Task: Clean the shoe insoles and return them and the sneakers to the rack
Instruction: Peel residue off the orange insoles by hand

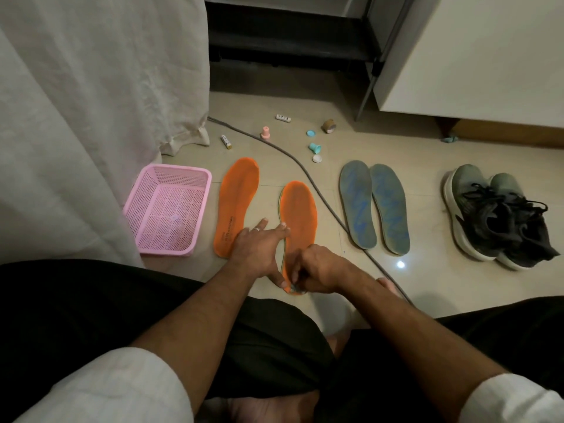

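Note:
Two orange insoles lie on the tiled floor: the left orange insole (235, 206) and the right orange insole (300, 218). My left hand (259, 248) presses flat with spread fingers on the left edge of the right orange insole, its thumb at the heel. My right hand (320, 271) is closed around a small grey-green thing at that insole's heel; what it is I cannot tell. Two grey-blue insoles (374, 206) lie side by side further right. A pair of grey-green sneakers (494, 215) with black laces stands at the far right.
A pink plastic basket (195, 184) sits at the left beside a white curtain (91, 102). A grey cable (308, 175) crosses the floor between the insole pairs. Small caps, batteries and a tape roll (329, 125) lie beyond. A dark rack (290, 35) and white cabinet (473, 56) stand behind.

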